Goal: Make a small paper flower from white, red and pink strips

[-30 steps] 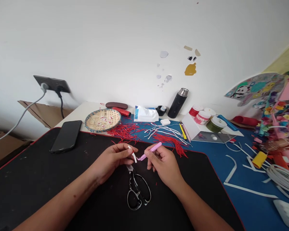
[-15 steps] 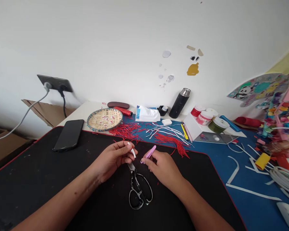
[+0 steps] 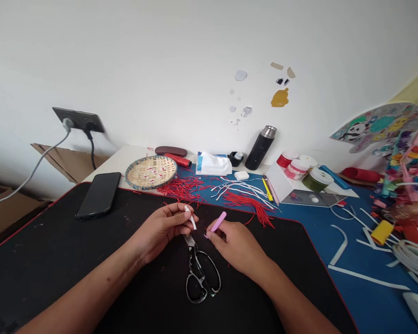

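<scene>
The short white strip (image 3: 191, 219) is pinched between the thumb and fingertips of the left hand (image 3: 160, 228), which is closed on it and holds it just above the black mat (image 3: 55, 250). The strip looks straight, but it is too small to show more detail. Just right of it, the right hand (image 3: 237, 245) is clamped on a pink tool (image 3: 217, 224) shaped like tweezers. The tool's tip points down toward the strip and is near it without touching.

Between the two hands and nearer the person, the scissors (image 3: 200, 273) lie on the mat with blades together. Neither hand touches them.

Beyond the hands, red strips (image 3: 183, 188) lie in heaps on the table (image 3: 125, 157), with loose white strips (image 3: 238, 188) beside them. Beyond the left hand, a woven basket (image 3: 128, 175) holds a few small red-and-white pieces.

Judging by the layout, a small batch is finished and stored in the basket. The greater part of the strip stock lies unused. A phone (image 3: 98, 195) rests on the mat, further left of the left hand.
</scene>
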`<state>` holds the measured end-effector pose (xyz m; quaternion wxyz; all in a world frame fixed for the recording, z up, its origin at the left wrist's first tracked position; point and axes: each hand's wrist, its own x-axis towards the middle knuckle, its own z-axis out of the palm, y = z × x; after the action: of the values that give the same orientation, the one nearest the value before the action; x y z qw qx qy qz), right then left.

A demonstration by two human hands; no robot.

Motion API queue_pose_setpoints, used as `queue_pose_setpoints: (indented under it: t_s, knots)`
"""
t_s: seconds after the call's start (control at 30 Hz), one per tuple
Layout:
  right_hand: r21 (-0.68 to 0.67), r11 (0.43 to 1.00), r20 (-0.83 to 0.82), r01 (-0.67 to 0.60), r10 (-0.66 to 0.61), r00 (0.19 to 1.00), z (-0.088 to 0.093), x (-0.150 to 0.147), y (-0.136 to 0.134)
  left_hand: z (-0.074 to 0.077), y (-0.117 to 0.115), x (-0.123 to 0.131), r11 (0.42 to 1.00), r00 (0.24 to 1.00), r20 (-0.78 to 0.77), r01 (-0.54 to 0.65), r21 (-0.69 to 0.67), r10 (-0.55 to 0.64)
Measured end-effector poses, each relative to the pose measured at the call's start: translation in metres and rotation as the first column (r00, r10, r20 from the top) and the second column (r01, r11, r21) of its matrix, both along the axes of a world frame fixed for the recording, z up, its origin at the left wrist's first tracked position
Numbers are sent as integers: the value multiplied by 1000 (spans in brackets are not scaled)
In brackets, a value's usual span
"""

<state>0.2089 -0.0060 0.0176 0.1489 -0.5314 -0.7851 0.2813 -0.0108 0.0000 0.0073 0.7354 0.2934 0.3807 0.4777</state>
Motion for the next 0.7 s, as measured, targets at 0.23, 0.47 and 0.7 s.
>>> queue_pose_setpoints:
  t_s: [0.23, 0.47, 0.7]
  knots:
    - [26, 1000, 75, 0, -2, 997, 1, 3, 2, -1, 0, 0, 1000, 1000, -6, 15, -11, -15]
    - [40, 999, 128, -18, 13, 992, 2, 3, 3, -1, -1, 0, 1000, 1000, -21, 9, 1, -9]
    - [52, 998, 173, -36, 26, 985, 4, 5, 2, -1, 0, 0, 1000, 1000, -23, 15, 1, -15]
